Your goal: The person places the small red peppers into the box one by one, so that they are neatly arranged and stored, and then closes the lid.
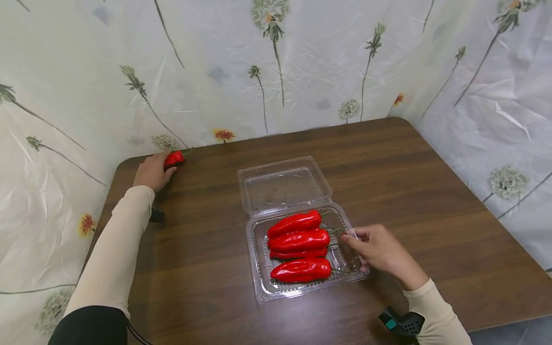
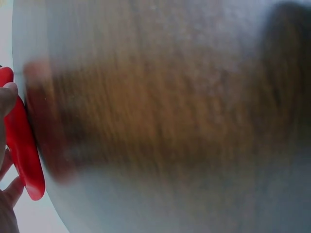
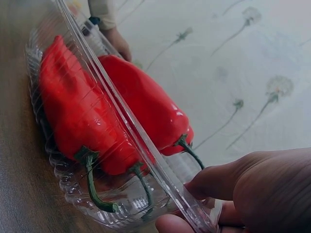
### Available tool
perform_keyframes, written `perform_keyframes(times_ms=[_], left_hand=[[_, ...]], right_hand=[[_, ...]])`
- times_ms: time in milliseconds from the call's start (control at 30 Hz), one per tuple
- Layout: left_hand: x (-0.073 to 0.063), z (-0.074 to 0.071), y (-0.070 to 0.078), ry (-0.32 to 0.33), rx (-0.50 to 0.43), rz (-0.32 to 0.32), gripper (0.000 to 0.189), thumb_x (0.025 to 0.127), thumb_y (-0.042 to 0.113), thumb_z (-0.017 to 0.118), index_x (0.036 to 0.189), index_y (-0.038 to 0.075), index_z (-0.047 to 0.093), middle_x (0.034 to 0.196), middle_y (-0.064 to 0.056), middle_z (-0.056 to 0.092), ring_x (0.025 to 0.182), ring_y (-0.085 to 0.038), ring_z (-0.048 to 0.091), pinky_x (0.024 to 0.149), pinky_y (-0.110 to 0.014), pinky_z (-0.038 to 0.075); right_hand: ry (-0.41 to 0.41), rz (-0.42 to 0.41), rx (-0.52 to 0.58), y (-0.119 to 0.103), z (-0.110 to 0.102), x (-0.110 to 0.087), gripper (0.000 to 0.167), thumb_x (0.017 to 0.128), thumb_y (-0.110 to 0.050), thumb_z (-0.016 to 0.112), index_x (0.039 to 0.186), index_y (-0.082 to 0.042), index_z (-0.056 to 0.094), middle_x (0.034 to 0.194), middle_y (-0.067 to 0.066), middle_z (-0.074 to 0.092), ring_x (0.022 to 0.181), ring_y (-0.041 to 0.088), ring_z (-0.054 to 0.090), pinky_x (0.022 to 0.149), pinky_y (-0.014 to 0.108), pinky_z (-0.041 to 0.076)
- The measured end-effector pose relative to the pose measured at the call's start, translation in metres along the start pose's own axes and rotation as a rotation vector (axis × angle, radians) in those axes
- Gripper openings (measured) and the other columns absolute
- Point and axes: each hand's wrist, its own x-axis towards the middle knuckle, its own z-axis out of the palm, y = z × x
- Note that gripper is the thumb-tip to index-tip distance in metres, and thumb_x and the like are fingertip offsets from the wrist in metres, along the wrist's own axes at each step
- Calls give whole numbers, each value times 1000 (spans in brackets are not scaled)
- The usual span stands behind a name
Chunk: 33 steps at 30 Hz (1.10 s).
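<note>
Beyond and to either side of an open clear plastic container (image 1: 256,268), flower-printed sheeting (image 1: 310,67) rises as a backdrop. Beneath the container spreads a brown wood-grain table (image 1: 202,239). The container's lid (image 1: 284,184) is swung back on its far side. A person in cream sleeves (image 1: 112,254) reaches out on both sides of the container: well to its left and farther back, the left hand (image 1: 153,171) is clasped on a red pepper (image 1: 175,158), thumb and fingers on opposite sides; at its right edge, the right hand (image 1: 379,248) pinches the rim between thumb and fingers. Inside the container, other red peppers (image 1: 300,270) lie side by side, green stems (image 1: 340,271) pointing toward its right side.
</note>
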Motion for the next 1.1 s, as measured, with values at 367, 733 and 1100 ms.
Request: perform_keyframes(times_ms=[367, 733, 1100], left_hand=[[-4, 3, -2, 58, 53, 34, 51, 100, 20, 63, 146, 4, 47, 141, -29, 52, 121, -52, 51, 95, -68, 41], [-10, 4, -3, 102, 62, 66, 48, 98, 18, 65, 142, 3, 52, 135, -27, 58, 117, -49, 55, 96, -65, 44], [-15, 2, 0, 136, 43, 97, 46, 97, 19, 66, 138, 2, 54, 130, -27, 60, 113, -48, 57, 97, -63, 45]], right_hand=[[2, -10, -10, 0, 0, 0, 32, 97, -27, 68, 74, -6, 60, 50, 0, 47, 41, 16, 53, 41, 29, 47], [2, 0, -8, 0, 0, 0, 29, 97, -29, 68, 79, -6, 65, 50, -1, 47, 41, 17, 54, 42, 30, 48], [-1, 1, -6, -1, 0, 0, 28, 97, -28, 68, 81, -5, 66, 50, 1, 49, 41, 16, 54, 42, 30, 48]])
